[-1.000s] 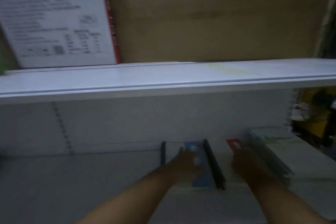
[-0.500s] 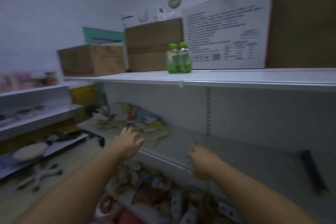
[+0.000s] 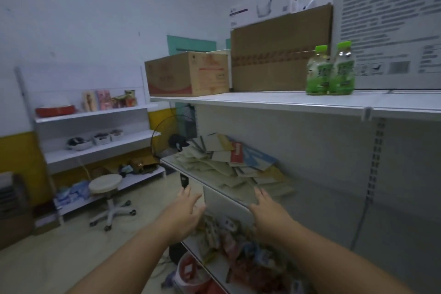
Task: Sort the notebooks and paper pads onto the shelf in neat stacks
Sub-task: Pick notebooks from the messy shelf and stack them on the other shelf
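Observation:
A loose heap of notebooks and paper pads (image 3: 229, 167) lies on the middle shelf (image 3: 334, 200), mostly pale covers with a red one (image 3: 237, 154) and a blue one (image 3: 259, 159) leaning at the back. My left hand (image 3: 187, 212) hovers in front of the shelf edge, fingers spread and empty. My right hand (image 3: 268, 210) reaches over the shelf edge with straight fingers, just short of the nearest pale pads, holding nothing.
The upper shelf (image 3: 274, 100) carries cardboard boxes (image 3: 188, 74), two green bottles (image 3: 330, 69) and a white printed box (image 3: 391, 28). Packaged goods (image 3: 238, 253) fill the lower shelf. A white stool (image 3: 108, 194) stands on the floor left; wall shelves (image 3: 95, 133) lie beyond.
The view has swung left from the stacked pads to the loose heap. Both hands came off the stack and now reach forward, open, toward the heap.

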Demonstrator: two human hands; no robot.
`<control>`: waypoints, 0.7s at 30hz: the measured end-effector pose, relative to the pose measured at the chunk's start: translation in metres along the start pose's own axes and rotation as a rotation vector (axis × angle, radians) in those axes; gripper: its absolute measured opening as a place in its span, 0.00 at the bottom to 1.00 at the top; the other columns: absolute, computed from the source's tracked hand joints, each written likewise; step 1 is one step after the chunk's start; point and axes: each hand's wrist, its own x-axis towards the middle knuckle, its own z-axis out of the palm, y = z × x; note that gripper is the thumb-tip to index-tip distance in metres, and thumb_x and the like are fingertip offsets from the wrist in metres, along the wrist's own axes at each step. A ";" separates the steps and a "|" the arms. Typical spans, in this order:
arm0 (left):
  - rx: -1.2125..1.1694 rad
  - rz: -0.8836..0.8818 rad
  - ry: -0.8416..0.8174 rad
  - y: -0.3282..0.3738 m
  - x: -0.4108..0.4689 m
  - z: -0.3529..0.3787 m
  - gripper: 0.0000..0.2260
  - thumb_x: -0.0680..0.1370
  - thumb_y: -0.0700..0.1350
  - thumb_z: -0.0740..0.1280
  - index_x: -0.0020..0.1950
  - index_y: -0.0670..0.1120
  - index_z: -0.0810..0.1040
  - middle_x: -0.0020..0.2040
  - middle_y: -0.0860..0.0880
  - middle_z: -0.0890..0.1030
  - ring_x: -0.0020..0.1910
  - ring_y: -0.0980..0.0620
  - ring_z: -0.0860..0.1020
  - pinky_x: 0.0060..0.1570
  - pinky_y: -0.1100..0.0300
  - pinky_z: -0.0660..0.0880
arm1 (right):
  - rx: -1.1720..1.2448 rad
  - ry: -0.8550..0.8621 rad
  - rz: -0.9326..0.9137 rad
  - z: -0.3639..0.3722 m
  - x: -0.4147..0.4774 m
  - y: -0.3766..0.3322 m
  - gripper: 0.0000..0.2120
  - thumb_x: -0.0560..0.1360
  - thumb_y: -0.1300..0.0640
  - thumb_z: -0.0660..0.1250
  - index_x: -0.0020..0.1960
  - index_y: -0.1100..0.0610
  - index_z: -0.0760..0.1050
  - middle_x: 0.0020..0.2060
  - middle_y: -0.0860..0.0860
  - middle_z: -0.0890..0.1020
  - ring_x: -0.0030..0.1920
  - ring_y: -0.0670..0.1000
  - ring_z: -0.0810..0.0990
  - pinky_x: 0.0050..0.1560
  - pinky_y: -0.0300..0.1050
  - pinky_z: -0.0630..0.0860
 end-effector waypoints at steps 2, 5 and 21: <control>0.097 0.004 0.004 -0.009 0.027 -0.004 0.25 0.81 0.58 0.52 0.77 0.52 0.56 0.79 0.48 0.46 0.77 0.51 0.42 0.74 0.54 0.45 | 0.024 0.037 -0.017 -0.002 0.039 -0.004 0.23 0.76 0.56 0.62 0.70 0.57 0.63 0.76 0.57 0.39 0.76 0.56 0.39 0.72 0.55 0.58; 0.272 -0.012 -0.023 -0.022 0.073 -0.023 0.26 0.81 0.59 0.51 0.77 0.52 0.55 0.79 0.49 0.46 0.77 0.50 0.42 0.74 0.51 0.45 | 0.093 0.094 -0.004 -0.003 0.097 -0.001 0.22 0.77 0.55 0.61 0.70 0.57 0.63 0.77 0.57 0.42 0.77 0.57 0.42 0.73 0.54 0.57; 0.434 -0.007 -0.059 -0.080 0.216 -0.059 0.26 0.81 0.58 0.51 0.78 0.51 0.53 0.79 0.47 0.48 0.78 0.50 0.45 0.75 0.53 0.47 | 0.266 0.086 0.009 -0.006 0.289 0.040 0.23 0.75 0.53 0.63 0.67 0.60 0.67 0.69 0.58 0.63 0.67 0.58 0.65 0.65 0.50 0.68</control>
